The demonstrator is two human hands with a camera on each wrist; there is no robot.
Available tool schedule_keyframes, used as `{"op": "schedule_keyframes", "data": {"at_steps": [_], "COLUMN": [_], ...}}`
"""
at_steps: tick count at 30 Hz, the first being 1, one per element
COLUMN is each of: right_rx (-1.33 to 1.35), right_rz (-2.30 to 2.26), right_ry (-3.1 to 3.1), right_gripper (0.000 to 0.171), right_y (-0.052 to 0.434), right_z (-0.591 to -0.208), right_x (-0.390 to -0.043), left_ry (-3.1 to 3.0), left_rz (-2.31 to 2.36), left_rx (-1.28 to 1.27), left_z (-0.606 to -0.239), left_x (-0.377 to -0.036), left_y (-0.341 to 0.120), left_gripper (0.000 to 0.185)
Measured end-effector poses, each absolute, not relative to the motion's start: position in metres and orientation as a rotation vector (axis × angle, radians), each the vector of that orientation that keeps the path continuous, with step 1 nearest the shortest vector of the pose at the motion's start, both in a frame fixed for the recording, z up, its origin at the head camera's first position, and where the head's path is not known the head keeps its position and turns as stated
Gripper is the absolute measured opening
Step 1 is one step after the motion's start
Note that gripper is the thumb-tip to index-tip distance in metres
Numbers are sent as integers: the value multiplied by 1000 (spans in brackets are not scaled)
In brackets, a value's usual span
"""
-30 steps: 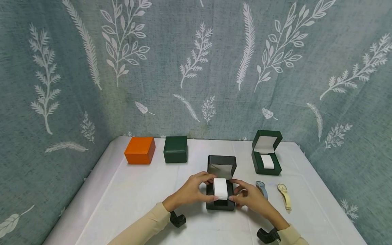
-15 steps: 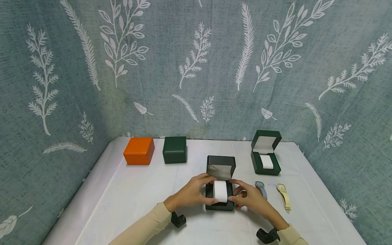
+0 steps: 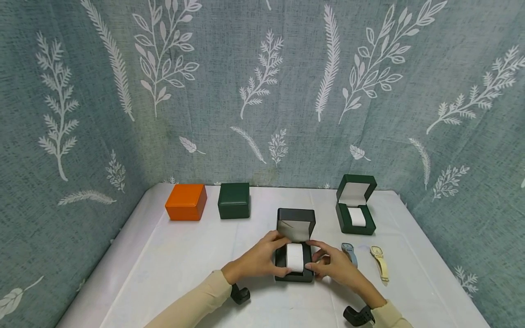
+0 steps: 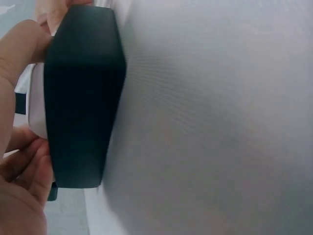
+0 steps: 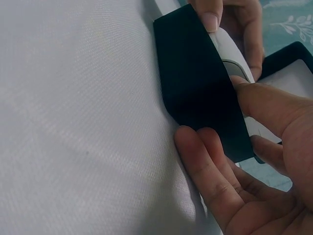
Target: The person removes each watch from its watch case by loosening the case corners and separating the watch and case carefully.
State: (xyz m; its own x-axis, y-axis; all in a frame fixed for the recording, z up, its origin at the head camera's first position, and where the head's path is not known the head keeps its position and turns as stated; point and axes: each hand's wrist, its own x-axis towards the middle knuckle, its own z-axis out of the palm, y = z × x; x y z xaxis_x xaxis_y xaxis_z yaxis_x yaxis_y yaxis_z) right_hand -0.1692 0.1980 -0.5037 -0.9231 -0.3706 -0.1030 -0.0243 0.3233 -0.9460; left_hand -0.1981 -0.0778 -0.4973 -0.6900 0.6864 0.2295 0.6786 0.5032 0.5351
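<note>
An opened black watch box stands mid-table, its lid tilted back and its pale lining showing. Inside the box sits a white watch cushion. My left hand grips the cushion's left end, thumb at the front and fingertips at the back. From the other side my right hand grips the box's right wall, its thumb over the rim by the cushion and other fingers along the outer wall. Behind the right hand lies a blue watch, partly hidden.
A yellow watch lies right of the blue one. Behind them stands an open green watch box holding its own white cushion. Closed orange and green boxes sit at the back left. Patterned curtains surround the white-covered table.
Between both hands the white cushion has gone down deeper into the black box. The left hand has shifted slightly; the right hand stays almost in place.
</note>
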Motion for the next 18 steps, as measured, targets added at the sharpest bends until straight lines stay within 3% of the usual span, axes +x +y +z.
{"op": "schedule_keyframes", "data": {"at_steps": [18], "right_rx": [-366], "right_rz": [-1616], "right_ry": [2287], "right_gripper": [76], "right_y": [198], "right_z": [-503], "right_x": [-168], "left_ry": [2690], "left_rz": [759], "left_rx": [1189], "left_z": [-482], "left_x": [-200], "left_y": [-78], "left_gripper": [76]}}
